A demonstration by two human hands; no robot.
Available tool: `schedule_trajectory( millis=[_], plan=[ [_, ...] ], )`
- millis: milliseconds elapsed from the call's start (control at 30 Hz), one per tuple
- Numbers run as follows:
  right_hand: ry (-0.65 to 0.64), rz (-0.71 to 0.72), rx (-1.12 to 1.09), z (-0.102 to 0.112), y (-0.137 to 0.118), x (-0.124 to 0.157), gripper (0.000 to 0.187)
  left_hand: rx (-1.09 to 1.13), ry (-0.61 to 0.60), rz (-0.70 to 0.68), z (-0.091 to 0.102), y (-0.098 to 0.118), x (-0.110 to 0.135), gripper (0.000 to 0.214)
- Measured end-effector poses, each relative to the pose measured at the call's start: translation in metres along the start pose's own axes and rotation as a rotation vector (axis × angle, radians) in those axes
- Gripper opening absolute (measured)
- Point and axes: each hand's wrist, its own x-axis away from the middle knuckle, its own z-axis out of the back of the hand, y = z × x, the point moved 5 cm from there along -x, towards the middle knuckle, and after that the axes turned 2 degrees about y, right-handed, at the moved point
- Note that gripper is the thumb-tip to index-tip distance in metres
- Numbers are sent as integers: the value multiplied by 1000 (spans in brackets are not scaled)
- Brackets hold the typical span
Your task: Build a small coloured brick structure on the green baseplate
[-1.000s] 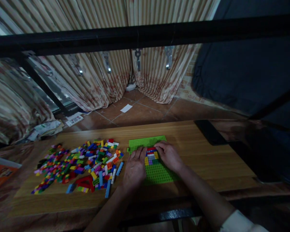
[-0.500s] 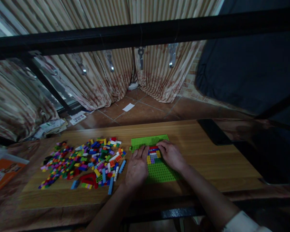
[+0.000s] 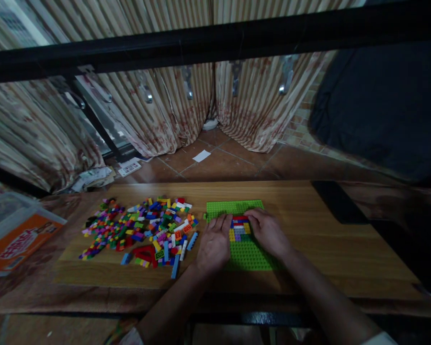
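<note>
A bright green baseplate (image 3: 249, 256) lies on the wooden table (image 3: 316, 239). A small block of red, white, yellow and purple bricks (image 3: 239, 228) is stuck on it. My left hand (image 3: 213, 242) rests flat on the plate's left edge, fingers stretched forward beside the bricks. On the plate's right side my right hand (image 3: 267, 231) lies with its fingers curled onto the top of the brick block. A wide scatter of loose coloured bricks (image 3: 143, 227) lies to the left of my left hand.
A clear box with an orange label (image 3: 16, 235) stands at the table's left end. A dark flat object (image 3: 335, 201) lies at the back right. A black bar (image 3: 215, 40) crosses overhead. Curtains, papers and a tiled floor lie beyond the table.
The view has swung left, shifting everything rightward in frame and bringing the orange-labelled box further in. Both hands stay at the brick block on the green plate.
</note>
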Motion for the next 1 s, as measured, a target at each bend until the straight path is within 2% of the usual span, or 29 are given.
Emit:
schedule_trajectory(
  millis=[233,1000],
  plan=[
    [-3,-4,10,-1,1,0,28,-10,-46,33,0,2,0,58],
    [15,20,32,-2,5,2,28,-4,-24,-10,1,3,2,56]
  ],
)
